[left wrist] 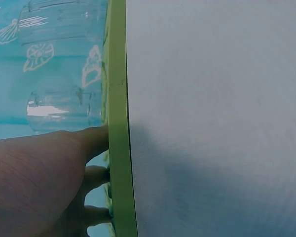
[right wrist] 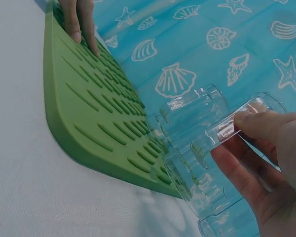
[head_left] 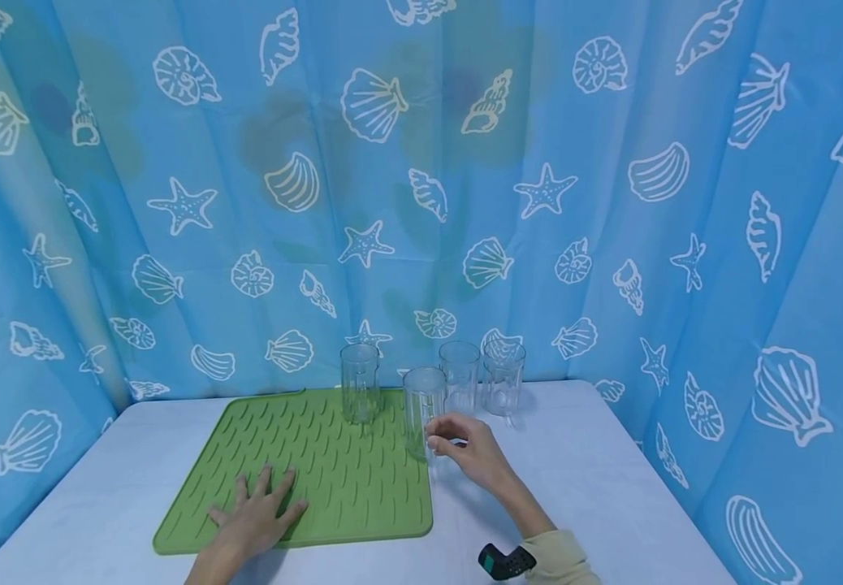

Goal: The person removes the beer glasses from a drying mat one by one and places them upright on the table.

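Head view: right hand (head_left: 469,455) grips upright glass (head_left: 424,410) at mat (head_left: 334,479) right edge; left hand (head_left: 257,512) flat on mat, fingers spread.

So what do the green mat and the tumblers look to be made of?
Green mat: probably silicone or soft rubber, matte, with moulded raised ribs and rounded corners. Tumblers, including the one the right hand holds: clear, glossy, with sharp highlights; glass or hard plastic, cannot tell.

A makeshift recording booth rather than a lived-in room is showing here; blue seashell-print curtains (head_left: 421,187) are hanging on three sides, enclosing a plain white surface (head_left: 582,479); a green ribbed drying mat (head_left: 334,463) and clear drinking glasses (head_left: 460,375) are suggesting kitchen work.
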Demonstrator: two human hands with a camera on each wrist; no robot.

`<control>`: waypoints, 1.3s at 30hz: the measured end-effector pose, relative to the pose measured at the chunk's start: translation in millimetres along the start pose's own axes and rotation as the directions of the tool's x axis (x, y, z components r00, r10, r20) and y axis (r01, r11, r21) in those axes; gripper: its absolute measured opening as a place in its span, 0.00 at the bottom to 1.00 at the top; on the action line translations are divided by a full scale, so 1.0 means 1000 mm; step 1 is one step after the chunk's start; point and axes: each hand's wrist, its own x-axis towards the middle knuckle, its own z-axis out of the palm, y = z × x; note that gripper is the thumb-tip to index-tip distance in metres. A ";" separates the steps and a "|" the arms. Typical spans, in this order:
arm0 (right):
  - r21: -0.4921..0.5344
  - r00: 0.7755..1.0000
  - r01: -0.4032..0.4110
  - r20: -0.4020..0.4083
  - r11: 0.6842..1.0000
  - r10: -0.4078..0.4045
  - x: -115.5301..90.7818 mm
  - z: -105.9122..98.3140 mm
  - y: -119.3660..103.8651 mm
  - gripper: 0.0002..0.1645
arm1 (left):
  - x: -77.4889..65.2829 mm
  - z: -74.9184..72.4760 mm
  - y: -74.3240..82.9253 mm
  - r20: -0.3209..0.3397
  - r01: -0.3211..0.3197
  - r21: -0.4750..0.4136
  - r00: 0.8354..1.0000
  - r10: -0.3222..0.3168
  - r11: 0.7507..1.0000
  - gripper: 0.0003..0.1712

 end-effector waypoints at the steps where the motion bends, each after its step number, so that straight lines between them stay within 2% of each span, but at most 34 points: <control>1: -0.003 1.000 0.002 0.001 1.000 -0.002 0.000 -0.001 0.000 0.10 | 0.000 0.000 0.000 0.001 0.000 -0.001 1.000 0.000 1.000 0.47; 13: 0.018 1.000 0.022 0.003 1.000 -0.022 0.001 -0.009 0.000 0.10 | 0.001 -0.003 0.002 -0.011 -0.008 0.001 1.000 0.008 1.000 0.46; 24: 0.038 1.000 0.027 0.014 0.999 -0.027 -0.001 -0.010 -0.003 0.11 | 0.001 -0.004 0.003 -0.005 -0.011 -0.006 1.000 0.011 1.000 0.46; 31: 0.046 1.000 0.000 0.022 0.999 -0.001 0.000 -0.010 -0.005 0.11 | 0.001 -0.004 0.003 0.004 -0.006 -0.007 1.000 0.006 1.000 0.46; 39: 0.081 0.999 0.014 0.033 0.997 -0.016 -0.002 -0.010 -0.010 0.11 | 0.001 -0.002 0.003 0.019 0.007 0.011 1.000 -0.007 1.000 0.47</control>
